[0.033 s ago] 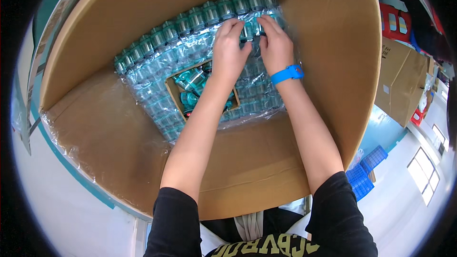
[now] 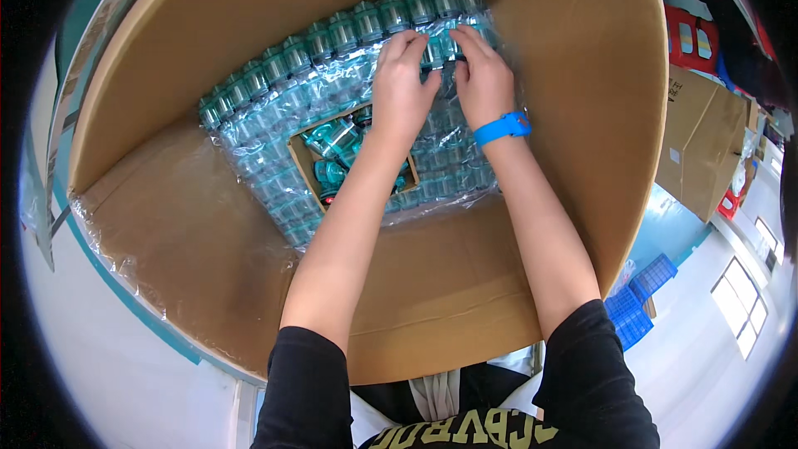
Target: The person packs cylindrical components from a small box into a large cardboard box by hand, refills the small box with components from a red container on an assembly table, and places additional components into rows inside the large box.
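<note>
Two hands (image 2: 440, 75) on wrapped teal parts (image 2: 332, 37)

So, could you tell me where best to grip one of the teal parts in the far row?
Probably by its round top, from straight above. The teal parts stand upright, packed side by side under clear plastic film, so only the tops are free; left hand and right hand reach there.

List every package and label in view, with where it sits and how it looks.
Big box: open brown cardboard, fills the middle.
Wrapped pack: clear film over rows of teal-capped parts, inside the big box, under both hands.
Small tray: brown cardboard, among the parts, holds loose teal pieces.
Closed box: brown cardboard, at right, small white label.
</note>
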A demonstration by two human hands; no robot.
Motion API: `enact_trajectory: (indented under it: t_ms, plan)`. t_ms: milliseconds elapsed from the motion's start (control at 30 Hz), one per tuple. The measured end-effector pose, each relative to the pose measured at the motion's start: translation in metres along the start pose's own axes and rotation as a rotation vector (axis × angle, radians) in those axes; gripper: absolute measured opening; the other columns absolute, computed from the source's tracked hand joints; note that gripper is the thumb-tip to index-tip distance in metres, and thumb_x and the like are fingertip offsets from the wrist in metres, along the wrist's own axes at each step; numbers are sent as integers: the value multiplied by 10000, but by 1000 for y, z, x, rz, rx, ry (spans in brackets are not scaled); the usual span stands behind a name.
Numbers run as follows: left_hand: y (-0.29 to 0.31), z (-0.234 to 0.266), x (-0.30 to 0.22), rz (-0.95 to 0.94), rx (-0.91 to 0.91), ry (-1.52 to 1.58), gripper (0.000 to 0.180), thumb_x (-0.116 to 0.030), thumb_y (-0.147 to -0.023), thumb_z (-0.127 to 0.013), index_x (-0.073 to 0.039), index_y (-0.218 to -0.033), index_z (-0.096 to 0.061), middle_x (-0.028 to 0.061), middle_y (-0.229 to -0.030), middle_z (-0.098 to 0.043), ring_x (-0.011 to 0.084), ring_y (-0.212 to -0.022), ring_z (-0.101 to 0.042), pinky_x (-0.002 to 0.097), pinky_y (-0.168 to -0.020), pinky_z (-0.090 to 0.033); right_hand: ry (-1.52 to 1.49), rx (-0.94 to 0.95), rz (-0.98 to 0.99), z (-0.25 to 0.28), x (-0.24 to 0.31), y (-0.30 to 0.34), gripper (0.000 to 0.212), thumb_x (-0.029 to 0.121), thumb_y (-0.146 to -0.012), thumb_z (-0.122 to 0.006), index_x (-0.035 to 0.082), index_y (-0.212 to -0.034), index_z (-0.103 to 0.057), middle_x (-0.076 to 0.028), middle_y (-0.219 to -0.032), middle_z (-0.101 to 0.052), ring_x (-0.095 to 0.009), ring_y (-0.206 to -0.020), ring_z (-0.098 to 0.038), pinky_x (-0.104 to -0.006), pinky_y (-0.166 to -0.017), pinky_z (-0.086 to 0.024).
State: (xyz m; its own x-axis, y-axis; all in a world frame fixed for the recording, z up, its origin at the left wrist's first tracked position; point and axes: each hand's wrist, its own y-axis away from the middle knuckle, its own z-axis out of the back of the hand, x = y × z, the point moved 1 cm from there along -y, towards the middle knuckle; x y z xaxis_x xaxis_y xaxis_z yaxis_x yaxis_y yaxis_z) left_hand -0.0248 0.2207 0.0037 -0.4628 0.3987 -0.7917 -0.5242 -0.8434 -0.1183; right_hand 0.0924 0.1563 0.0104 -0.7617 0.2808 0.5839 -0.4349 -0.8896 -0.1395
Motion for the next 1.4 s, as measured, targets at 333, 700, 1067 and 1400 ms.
enact_trajectory:
  t_ms: [333,700,1067,1400]
  plan:
    - [-5,-17,-4,-3,-14,-35,445,46,-634,-723,46,-1070,-635,143,-1095,-580,325,-1000,-567,400,-854,-489,-3,29,-41,-3,-20,-4,399,-91,-767,-560,70,-1126,-626,-115,-1246,-600,-334,-1049,-606,-390,-857,-515]
    - [-7,-28,1,-7,-2,-108,493,-10,-643,-753,11,-1118,-625,112,-1121,-577,312,-1027,-561,389,-871,-484,49,47,-40,-12,-29,-4,416,-89,-768,-549,59,-1152,-604,-106,-1260,-594,-324,-1064,-598,-401,-898,-496]
    - [20,-22,-8,-111,159,-247,570,44,-739,-527,45,-1305,-462,227,-1408,-407,371,-1312,-391,451,-1057,-359,119,199,-34,-13,-9,22,502,5,-869,-442,21,-1371,-431,-182,-1431,-410,-391,-1146,-528,-435,-950,-455]
    - [101,96,10,176,-163,-171,471,38,-670,-509,-8,-1133,-579,178,-1158,-523,361,-1101,-490,432,-976,-370,-131,385,320,-7,85,46,386,18,-718,-633,35,-1099,-571,-148,-1137,-551,-329,-981,-542,-420,-848,-479]
